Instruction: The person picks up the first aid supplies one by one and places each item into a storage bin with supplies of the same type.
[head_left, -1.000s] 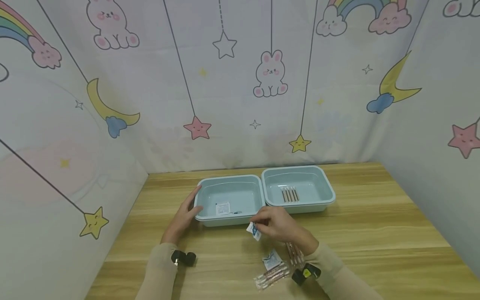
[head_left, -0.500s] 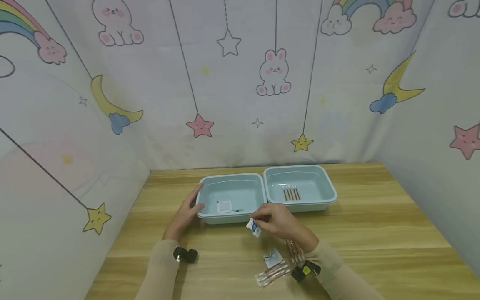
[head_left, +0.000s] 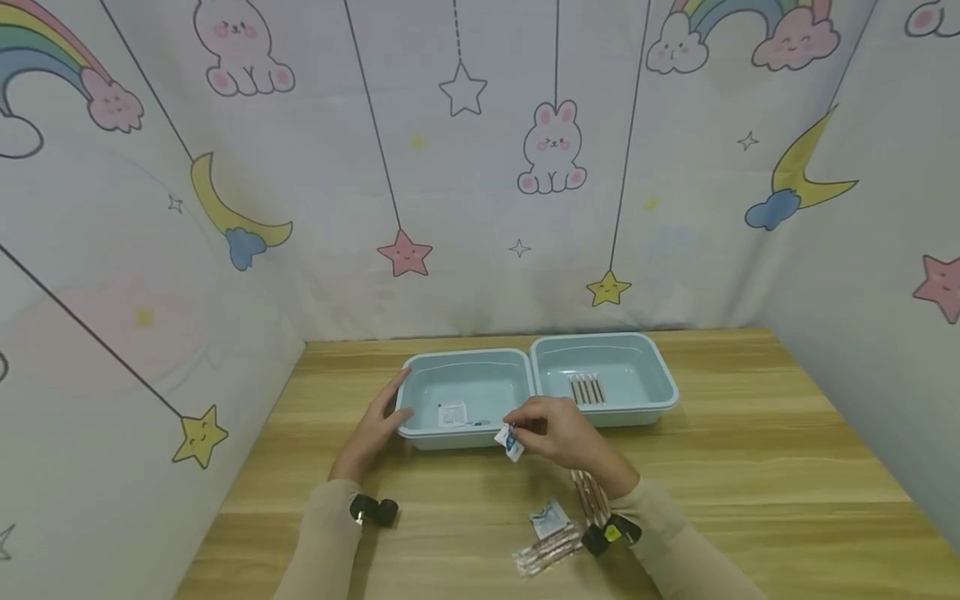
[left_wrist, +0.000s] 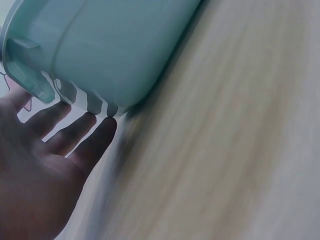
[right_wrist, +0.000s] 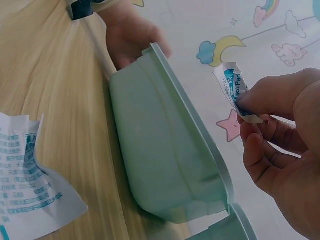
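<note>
My right hand pinches a small white-and-blue alcohol pad packet between thumb and fingers, just in front of the left blue bin. The packet is bent, with "Pad" legible in the right wrist view. My left hand rests against that bin's left side, thumb at the rim. In the left wrist view its fingertips meet the outer wall, fingers nearly straight. Inside the left bin lie a white square packet and a small clear item with a dark part.
A second blue bin stands to the right, with a row of brown-stemmed swabs inside. Near my right wrist on the wooden table lie another white packet and clear-wrapped swabs. A printed curtain closes off the back.
My right hand has risen slightly toward the left bin's front rim with the packet still pinched. The left hand keeps its place on the bin. The head view has shifted a little.
</note>
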